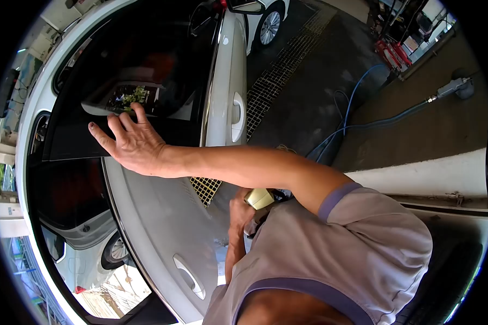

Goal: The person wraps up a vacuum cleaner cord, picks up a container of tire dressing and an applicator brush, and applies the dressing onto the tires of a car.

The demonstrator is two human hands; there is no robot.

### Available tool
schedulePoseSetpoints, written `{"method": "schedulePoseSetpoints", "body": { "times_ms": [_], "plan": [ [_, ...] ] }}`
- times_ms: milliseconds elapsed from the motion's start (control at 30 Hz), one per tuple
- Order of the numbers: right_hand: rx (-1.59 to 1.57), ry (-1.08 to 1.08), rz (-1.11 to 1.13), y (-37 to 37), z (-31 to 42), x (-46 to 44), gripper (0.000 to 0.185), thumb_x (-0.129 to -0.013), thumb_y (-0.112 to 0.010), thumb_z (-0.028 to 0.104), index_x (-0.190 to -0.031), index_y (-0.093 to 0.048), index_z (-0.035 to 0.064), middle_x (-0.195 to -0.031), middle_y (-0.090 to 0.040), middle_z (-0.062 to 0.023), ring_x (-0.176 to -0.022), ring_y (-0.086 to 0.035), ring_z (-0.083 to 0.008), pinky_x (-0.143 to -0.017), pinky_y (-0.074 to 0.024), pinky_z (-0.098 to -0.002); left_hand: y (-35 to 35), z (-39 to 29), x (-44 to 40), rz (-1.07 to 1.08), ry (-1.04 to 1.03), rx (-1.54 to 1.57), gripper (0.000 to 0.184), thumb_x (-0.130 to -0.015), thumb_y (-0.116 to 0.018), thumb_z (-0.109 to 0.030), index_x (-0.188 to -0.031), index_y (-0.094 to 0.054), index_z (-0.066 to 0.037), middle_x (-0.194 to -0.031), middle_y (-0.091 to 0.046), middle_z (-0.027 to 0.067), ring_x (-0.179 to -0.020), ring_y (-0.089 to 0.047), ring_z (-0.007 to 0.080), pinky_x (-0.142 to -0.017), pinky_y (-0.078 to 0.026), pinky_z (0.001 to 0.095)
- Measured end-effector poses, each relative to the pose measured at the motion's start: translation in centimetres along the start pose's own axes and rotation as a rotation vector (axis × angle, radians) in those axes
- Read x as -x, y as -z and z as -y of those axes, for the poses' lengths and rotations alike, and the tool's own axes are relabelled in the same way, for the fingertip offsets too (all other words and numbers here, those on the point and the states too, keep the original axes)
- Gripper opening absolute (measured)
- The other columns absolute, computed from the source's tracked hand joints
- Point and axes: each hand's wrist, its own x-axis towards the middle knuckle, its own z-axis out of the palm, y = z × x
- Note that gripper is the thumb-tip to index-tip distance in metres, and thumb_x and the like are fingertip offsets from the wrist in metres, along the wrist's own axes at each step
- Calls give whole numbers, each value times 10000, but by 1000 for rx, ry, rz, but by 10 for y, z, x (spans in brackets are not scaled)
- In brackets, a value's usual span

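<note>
Two hands working beside the white car (160,206).
Right hand (133,143) spread wide at the dark window (146,62), likely for balance, though I can't tell whether it's pressing; below that forearm, my left hand (238,210) closes round a gold-coloured object (259,199), tucked near my shirt (320,249), perhaps for control.

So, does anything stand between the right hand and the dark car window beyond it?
Nothing visible stands between the right hand and the dark car window; whether they touch, I cannot tell.
</note>
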Motion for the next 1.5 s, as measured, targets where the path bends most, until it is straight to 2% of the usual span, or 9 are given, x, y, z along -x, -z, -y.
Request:
{"method": "schedulePoseSetpoints", "body": {
  "times_ms": [300,600,800,900,933,1000,1200,1300,1500],
  "plan": [
    [-218,105,241,8,-33,-18,877,-859,-831,391,-1574,-462,44,-1447,-508,-245,-1221,-592,-323,-1089,-407,-588,-2,44,-59,25,-49,78,376,-859,-812,-111,-1214,-715,-30,-1096,-792,156,-1008,-767,260,-901,-582,369],
    [-654,367,504,8,-120,0,668,-905,-787,371,-1490,-563,143,-1592,-469,-188,-1489,-422,-327,-1151,-351,-554,-50,-18,-150,165,-35,132,407,-828,-837,-119,-1198,-717,1,-1079,-783,175,-994,-761,262,-871,-584,378],
    [-786,-1,273,70,-346,61,574,-902,-802,233,-1383,-623,-25,-1291,-679,-204,-1221,-651,-349,-1045,-520,-460,-103,-50,-271,189,15,75,389,-813,-840,-113,-1166,-727,5,-1023,-787,176,-938,-765,253,-834,-585,380],
    [-483,-484,427,130,-471,125,572,-924,-768,231,-1409,-602,-21,-1324,-676,-218,-1200,-645,-393,-1071,-491,-475,-131,-66,-335,148,-13,85,385,-795,-850,-110,-1146,-735,1,-976,-792,164,-887,-770,254,-797,-584,374],
    [-320,-588,451,146,-504,146,604,-929,-759,278,-1430,-582,-7,-1356,-659,-200,-1255,-615,-377,-1090,-464,-479,-136,-72,-359,232,-8,29,517,-872,-778,-123,-1357,-651,4,-1158,-744,261,-1103,-747,358,-915,-580,421],
    [-40,-714,696,163,-556,194,701,-905,-760,386,-1465,-546,24,-1447,-605,-146,-1383,-515,-332,-1113,-403,-495,-149,-103,-412,179,-36,11,521,-869,-782,-111,-1359,-653,7,-1189,-737,265,-1122,-740,358,-939,-574,412],
    [224,-659,1066,162,-696,257,892,-769,-841,482,-1476,-497,60,-1372,-637,-159,-1260,-585,-370,-995,-451,-512,-186,-152,-561,78,-53,18,524,-861,-800,-113,-1347,-657,24,-1232,-730,254,-1147,-732,353,-974,-567,386],
    [217,-736,1263,141,-773,239,710,-859,-774,376,-1434,-511,52,-1345,-611,-159,-1219,-625,-380,-949,-516,-529,-200,-167,-632,84,-22,-17,465,-862,-791,-116,-1290,-679,28,-1315,-695,256,-1184,-707,385,-996,-561,403],
    [228,-751,1022,101,-919,211,493,-791,-716,64,-1253,-557,120,-1149,-556,-159,-959,-702,-377,-740,-607,-519,-226,-195,-779,40,-18,40,395,-837,-792,-97,-1210,-712,5,-1381,-657,261,-1213,-686,409,-1008,-556,415]
  ]
}}
